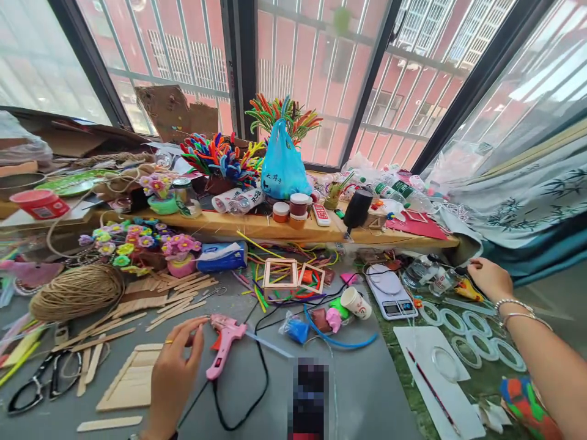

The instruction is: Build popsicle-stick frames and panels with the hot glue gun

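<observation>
My left hand (178,366), with a ring on one finger, is at the nozzle end of a pink hot glue gun (224,342). Its fingers are loosely bent and parted, and I see nothing held in them. The gun lies on the grey table with a clear glue stick (270,343) out of its back. Far to the right, my right hand (491,280), wearing bracelets, has its fingers pinched together at a small dark thing (461,271) too small to name. Clear bottles (443,281) and a yellow object (468,290) are close by that hand.
Craft-stick panel (132,376), scissors (46,376) and twine ball (77,293) lie left. A stick frame (280,275), paper cup (355,304) and scale (389,293) stand midway. Clear rings (477,342) and a paintbrush (431,391) lie right. The gun's black cord (266,379) loops across the table.
</observation>
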A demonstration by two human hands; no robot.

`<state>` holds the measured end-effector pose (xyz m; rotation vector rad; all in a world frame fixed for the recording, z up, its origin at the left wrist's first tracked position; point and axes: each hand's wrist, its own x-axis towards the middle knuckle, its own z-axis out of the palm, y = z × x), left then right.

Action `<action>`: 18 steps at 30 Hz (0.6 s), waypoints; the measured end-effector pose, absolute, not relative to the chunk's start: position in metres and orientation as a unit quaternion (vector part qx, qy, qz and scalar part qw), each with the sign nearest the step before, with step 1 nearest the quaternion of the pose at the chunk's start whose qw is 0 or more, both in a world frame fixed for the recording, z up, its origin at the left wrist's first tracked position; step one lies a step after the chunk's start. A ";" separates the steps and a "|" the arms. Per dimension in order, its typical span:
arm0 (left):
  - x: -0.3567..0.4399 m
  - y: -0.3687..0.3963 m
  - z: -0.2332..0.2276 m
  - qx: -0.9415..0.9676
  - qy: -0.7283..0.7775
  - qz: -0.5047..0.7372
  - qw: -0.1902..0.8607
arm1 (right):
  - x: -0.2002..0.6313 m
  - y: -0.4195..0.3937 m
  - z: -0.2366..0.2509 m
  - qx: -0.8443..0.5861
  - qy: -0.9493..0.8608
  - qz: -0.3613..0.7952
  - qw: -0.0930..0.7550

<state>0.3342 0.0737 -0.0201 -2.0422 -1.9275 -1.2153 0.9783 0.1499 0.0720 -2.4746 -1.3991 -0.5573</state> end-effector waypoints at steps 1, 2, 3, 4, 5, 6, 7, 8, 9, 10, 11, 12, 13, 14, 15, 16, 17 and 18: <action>0.341 0.071 -0.019 -0.664 -0.634 -0.394 0.049 | 0.985 0.156 0.071 -0.851 -0.478 -0.182 0.122; 0.347 0.069 -0.019 -0.660 -0.640 -0.390 0.057 | 0.991 0.161 0.070 -0.856 -0.474 -0.166 0.120; 0.352 0.066 -0.019 -0.657 -0.643 -0.389 0.065 | 0.996 0.167 0.068 -0.860 -0.472 -0.152 0.118; 0.357 0.064 -0.019 -0.655 -0.645 -0.387 0.071 | 0.999 0.172 0.067 -0.861 -0.474 -0.141 0.116; 0.361 0.061 -0.020 -0.653 -0.649 -0.383 0.075 | 1.001 0.179 0.066 -0.861 -0.478 -0.131 0.113; 0.365 0.059 -0.022 -0.650 -0.653 -0.380 0.078 | 1.001 0.185 0.064 -0.859 -0.484 -0.123 0.110; 0.369 0.057 -0.025 -0.649 -0.656 -0.377 0.077 | 0.998 0.192 0.061 -0.855 -0.495 -0.115 0.106; 0.372 0.055 -0.028 -0.648 -0.660 -0.374 0.068 | 0.993 0.200 0.056 -0.847 -0.509 -0.109 0.102; 0.376 0.053 -0.031 -0.644 -0.665 -0.373 0.059 | 0.986 0.208 0.049 -0.835 -0.532 -0.099 0.096; 0.380 0.052 -0.033 -0.639 -0.671 -0.373 0.046 | 0.977 0.217 0.039 -0.819 -0.561 -0.086 0.085; 0.383 0.052 -0.035 -0.632 -0.679 -0.372 0.033 | 0.967 0.225 0.027 -0.801 -0.592 -0.066 0.070; 0.386 0.052 -0.037 -0.627 -0.685 -0.371 0.023 | 0.956 0.233 0.013 -0.782 -0.619 -0.043 0.051; 0.388 0.053 -0.038 -0.627 -0.685 -0.370 0.017 | 0.945 0.240 -0.002 -0.766 -0.641 -0.020 0.031; 0.389 0.054 -0.039 -0.630 -0.683 -0.370 0.017 | 0.934 0.246 -0.017 -0.755 -0.656 0.001 0.013; 0.390 0.056 -0.039 -0.636 -0.677 -0.370 0.019 | 0.925 0.250 -0.031 -0.747 -0.664 0.018 -0.002; 0.390 0.057 -0.039 -0.645 -0.669 -0.369 0.023 | 0.917 0.254 -0.044 -0.741 -0.671 0.031 -0.011; 0.389 0.059 -0.039 -0.650 -0.664 -0.368 0.025 | 0.911 0.257 -0.054 -0.737 -0.675 0.041 -0.015; 0.388 0.060 -0.040 -0.652 -0.662 -0.368 0.027 | 0.907 0.259 -0.062 -0.737 -0.674 0.047 -0.015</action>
